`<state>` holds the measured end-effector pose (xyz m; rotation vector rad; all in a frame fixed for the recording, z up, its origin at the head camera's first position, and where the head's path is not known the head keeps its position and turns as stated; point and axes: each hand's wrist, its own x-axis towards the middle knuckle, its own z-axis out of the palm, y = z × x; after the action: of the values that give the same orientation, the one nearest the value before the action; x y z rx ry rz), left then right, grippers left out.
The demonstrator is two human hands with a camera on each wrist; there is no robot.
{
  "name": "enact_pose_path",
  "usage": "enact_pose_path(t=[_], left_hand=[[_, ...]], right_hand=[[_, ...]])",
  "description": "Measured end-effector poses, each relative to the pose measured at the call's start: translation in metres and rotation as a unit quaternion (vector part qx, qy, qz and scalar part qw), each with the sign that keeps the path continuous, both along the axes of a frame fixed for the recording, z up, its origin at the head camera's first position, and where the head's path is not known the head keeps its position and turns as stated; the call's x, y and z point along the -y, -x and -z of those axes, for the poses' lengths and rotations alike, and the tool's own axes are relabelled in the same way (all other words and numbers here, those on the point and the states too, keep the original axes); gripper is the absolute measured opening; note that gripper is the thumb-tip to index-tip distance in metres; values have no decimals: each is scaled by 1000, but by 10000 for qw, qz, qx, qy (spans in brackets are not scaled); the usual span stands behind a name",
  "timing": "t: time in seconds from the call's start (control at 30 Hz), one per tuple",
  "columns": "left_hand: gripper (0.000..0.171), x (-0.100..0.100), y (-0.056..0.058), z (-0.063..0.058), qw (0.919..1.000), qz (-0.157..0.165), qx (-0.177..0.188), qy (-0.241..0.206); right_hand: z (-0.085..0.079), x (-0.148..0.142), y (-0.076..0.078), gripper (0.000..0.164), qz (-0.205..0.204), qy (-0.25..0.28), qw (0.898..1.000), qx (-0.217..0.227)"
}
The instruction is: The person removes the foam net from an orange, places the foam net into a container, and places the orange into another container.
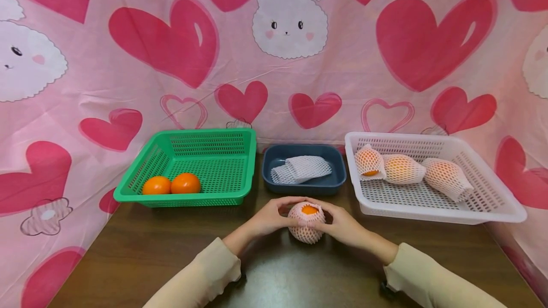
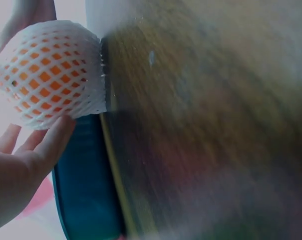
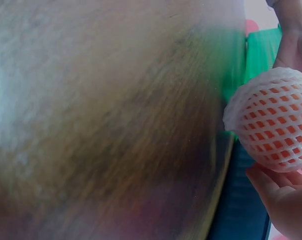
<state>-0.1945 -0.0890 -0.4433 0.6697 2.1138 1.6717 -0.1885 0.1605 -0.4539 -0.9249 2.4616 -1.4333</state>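
In the head view an orange sits inside a white foam net sleeve, low over the brown table at the middle. Bare peel shows through the sleeve's opening at the top. My left hand holds it from the left, fingers behind and thumb in front. From the other side my right hand grips it the same way. In the left wrist view the netted orange fills the space above the left hand. The right wrist view shows the net stretched round the fruit beside the right hand.
A green basket at the back left holds two bare oranges. Behind my hands stands a dark blue tray with empty foam net sleeves. The white basket at the back right contains three netted fruits.
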Motion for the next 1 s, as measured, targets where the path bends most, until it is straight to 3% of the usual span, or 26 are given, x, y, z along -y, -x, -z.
enact_pose_path(t=[0.27,0.5,0.67,0.83,1.0], left_hand=[[45,-3,-5,0,9989,-238,-392,-50],[35,-4,-6,3,9970,-673,-390,40],[28,-5,-6,1,9918,-948,-823,245],[22,-6,-5,-4,9862,-1150,-1091,484],[16,-6,-3,-8,9841,-1210,-1212,458]], right_hand=[[0,-4,2,60,110,-205,9995,-228],[-1,-5,5,48,20,-115,9982,-581],[-4,-3,7,37,85,25,9976,-689],[-7,0,7,28,260,44,9911,-1307],[-9,3,6,26,447,103,9762,-2122]])
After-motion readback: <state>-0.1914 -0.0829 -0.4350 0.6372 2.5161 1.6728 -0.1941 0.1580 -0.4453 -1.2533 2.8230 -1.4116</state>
